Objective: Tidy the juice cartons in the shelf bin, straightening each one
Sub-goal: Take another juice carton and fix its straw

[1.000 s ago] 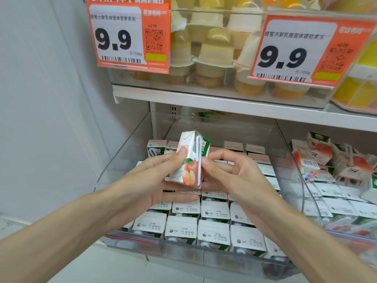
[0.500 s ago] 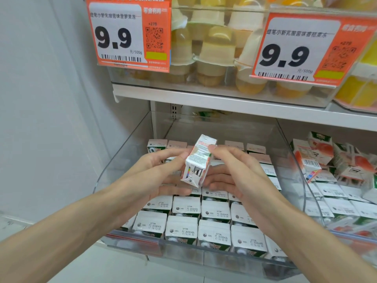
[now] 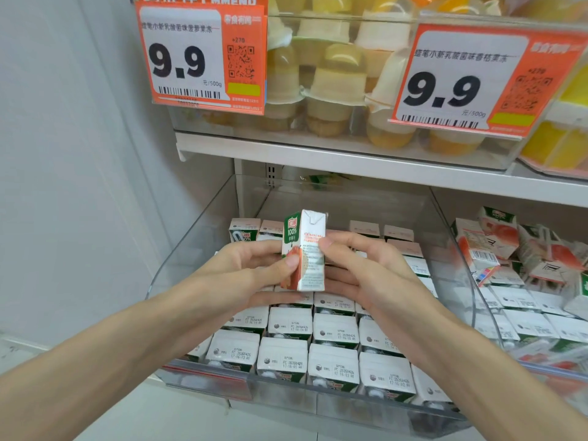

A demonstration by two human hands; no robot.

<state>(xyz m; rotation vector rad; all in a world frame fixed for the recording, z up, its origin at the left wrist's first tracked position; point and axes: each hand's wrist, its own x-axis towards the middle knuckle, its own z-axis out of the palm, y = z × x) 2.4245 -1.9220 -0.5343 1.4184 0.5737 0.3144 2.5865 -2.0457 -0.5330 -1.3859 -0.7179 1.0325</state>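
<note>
A small green, white and red juice carton (image 3: pixel 306 249) stands upright in the air above the clear shelf bin (image 3: pixel 203 237). My left hand (image 3: pixel 251 275) grips its left side, thumb on the front edge. My right hand (image 3: pixel 359 272) pinches its right side with thumb and fingers. Below them, several cartons (image 3: pixel 289 323) stand in neat rows in the bin, white tops with date stamps facing up. Both hands hide the middle rows.
A second bin (image 3: pixel 496 313) to the right holds jumbled cartons (image 3: pixel 483 240), some lying tilted. The shelf (image 3: pixel 350 160) overhead carries jelly cups (image 3: pixel 334 87) and two orange 9.9 price tags (image 3: pixel 203 55). A pale wall (image 3: pixel 79 186) closes the left side.
Both hands have turned the carton from a tilted pose, barcode end toward me, to upright with its top up. The hands stayed roughly in place above the bin.
</note>
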